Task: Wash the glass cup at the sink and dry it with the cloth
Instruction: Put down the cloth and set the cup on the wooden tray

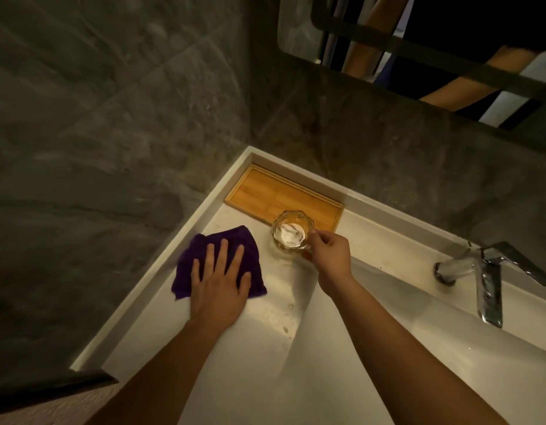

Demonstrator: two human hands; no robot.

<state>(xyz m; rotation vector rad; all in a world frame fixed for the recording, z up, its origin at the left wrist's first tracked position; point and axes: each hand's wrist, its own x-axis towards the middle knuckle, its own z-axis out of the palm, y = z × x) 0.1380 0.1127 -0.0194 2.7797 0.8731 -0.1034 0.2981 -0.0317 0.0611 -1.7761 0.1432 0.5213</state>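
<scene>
A clear faceted glass cup (291, 233) stands upright on the white counter, just in front of a wooden tray. My right hand (330, 257) pinches the cup's rim and right side with thumb and fingers. A purple cloth (201, 250) lies crumpled on the counter to the cup's left. Resting flat on the cloth, my left hand (219, 280) has its fingers spread and does not grasp it. The white sink basin (388, 302) drops away to the right of the cup.
A bamboo tray (280, 194) sits in the back corner of the counter. A chrome tap (486, 271) stands at the right over the basin. Water drops (285, 328) speckle the counter edge. Dark stone walls rise close on the left and behind, with a mirror (434, 41) above.
</scene>
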